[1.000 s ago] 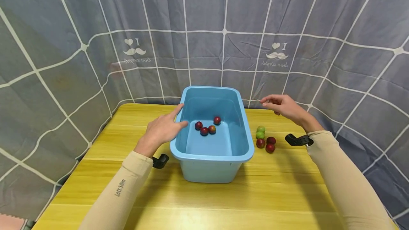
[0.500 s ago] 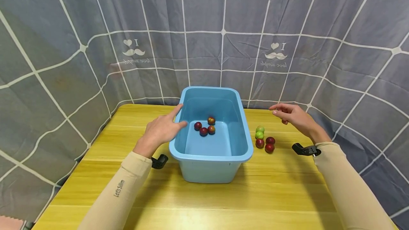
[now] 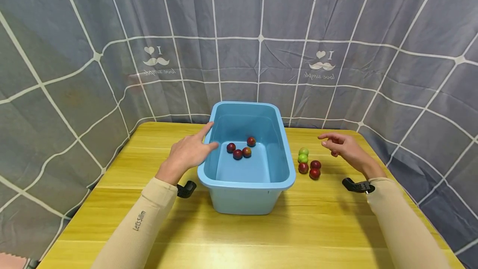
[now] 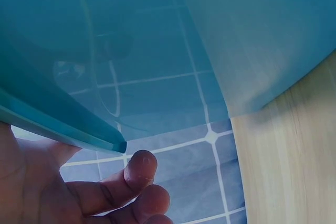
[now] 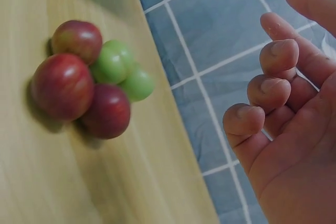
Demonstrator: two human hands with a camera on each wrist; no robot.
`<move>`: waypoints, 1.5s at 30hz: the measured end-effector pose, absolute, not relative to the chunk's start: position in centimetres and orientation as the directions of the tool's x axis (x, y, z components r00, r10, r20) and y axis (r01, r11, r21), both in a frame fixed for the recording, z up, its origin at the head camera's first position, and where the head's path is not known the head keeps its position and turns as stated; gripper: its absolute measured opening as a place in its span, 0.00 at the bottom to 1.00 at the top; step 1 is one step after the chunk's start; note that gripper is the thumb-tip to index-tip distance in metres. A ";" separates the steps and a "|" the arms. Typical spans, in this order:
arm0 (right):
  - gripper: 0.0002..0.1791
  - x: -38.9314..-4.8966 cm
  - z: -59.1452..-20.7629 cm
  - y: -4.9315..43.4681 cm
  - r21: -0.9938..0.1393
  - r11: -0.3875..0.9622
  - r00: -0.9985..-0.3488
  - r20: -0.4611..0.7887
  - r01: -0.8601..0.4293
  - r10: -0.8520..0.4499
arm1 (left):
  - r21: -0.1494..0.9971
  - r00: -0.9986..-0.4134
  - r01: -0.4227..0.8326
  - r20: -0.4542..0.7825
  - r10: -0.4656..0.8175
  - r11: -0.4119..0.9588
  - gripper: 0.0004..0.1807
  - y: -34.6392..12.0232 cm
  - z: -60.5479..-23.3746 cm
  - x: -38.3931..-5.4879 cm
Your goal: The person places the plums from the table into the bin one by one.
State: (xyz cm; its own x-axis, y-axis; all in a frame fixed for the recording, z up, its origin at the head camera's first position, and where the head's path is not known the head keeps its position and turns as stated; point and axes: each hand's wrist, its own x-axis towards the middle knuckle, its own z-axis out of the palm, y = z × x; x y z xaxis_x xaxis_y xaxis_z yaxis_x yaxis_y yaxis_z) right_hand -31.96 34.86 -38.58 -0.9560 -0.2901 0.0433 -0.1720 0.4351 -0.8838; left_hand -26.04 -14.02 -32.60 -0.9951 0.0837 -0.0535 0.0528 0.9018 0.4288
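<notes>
My left hand (image 3: 188,152) rests on the left rim of a blue plastic tub (image 3: 244,185). Its thumb reaches over the inside, and the index finger lies straight along the edge. In the left wrist view, the other fingertips (image 4: 152,203) hang loosely below the rim. Several dark red plums (image 3: 237,154) lie on the tub floor. To the right of the tub, my right hand (image 3: 345,148) hovers empty with loosely bent fingers. Beside it on the table are three red plums (image 5: 63,86) and two small green round fruits (image 5: 112,61), clustered together.
The tub stands mid-table on a yellow wooden table (image 3: 239,244). A grey curtain with white grid lines (image 3: 239,20) hangs around the back and sides, close behind the table's far edge.
The right hand has drawn back to the right and lowered, away from the tub. Inside the tub, the farthest plum rolled left, then partly back right. The left hand stays on the rim.
</notes>
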 end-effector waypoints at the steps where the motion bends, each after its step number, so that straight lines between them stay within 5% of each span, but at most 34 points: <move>1: 0.20 -31.9 -38.8 34.9 -0.891 0.422 -0.956 0.040 -0.167 -0.292 | 0.430 -0.995 0.052 -0.053 0.083 0.901 0.41 -14.0 -32.6 -26.0; 18: 0.17 -31.8 -42.9 36.0 -0.946 0.302 -0.949 0.017 -0.117 -0.315 | 0.431 -0.995 0.046 -0.063 0.082 0.901 0.41 -14.0 -32.7 -26.0; 45: 0.28 -32.4 -47.6 36.5 -0.887 0.455 -0.977 -0.024 -0.077 -0.212 | 0.432 -0.995 0.046 -0.057 0.078 0.901 0.41 -14.1 -32.7 -26.0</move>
State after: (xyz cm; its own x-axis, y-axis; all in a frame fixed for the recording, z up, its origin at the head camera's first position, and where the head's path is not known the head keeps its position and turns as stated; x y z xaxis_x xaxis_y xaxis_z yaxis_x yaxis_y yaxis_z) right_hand -32.43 36.49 -47.65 -0.9769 -0.2125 -0.0241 -0.0771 0.4551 -0.8871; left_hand -26.00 -14.12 -32.74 -0.9953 0.0782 -0.0574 0.0458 0.9005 0.4324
